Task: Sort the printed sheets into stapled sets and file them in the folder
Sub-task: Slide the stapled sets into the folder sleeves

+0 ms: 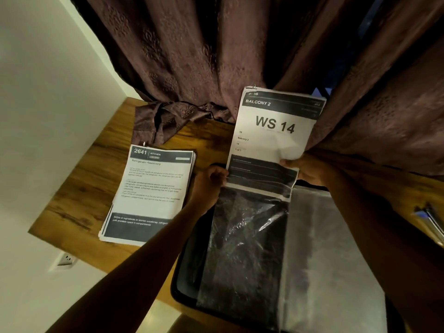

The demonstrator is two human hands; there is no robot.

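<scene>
- Our left hand pinches the stapled set's lower left edge.
- Our right hand pinches its right edge.
- Both arms reach forward, holding it upright above the open folder on the surface.

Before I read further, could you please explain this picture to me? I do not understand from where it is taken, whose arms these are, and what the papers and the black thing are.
There is one picture, taken by a camera on a person's head, looking down at their own arms. No machine is involved. The left hand and the right hand both hold a printed set headed "BALCONY 2, WS 14", with a staple at its top corner. Its lower edge sits at the mouth of a clear plastic sleeve in an open black folder. To the left, a stack of printed sheets lies on the wooden table. A brown curtain hangs behind, and pens lie at the right edge.
</scene>
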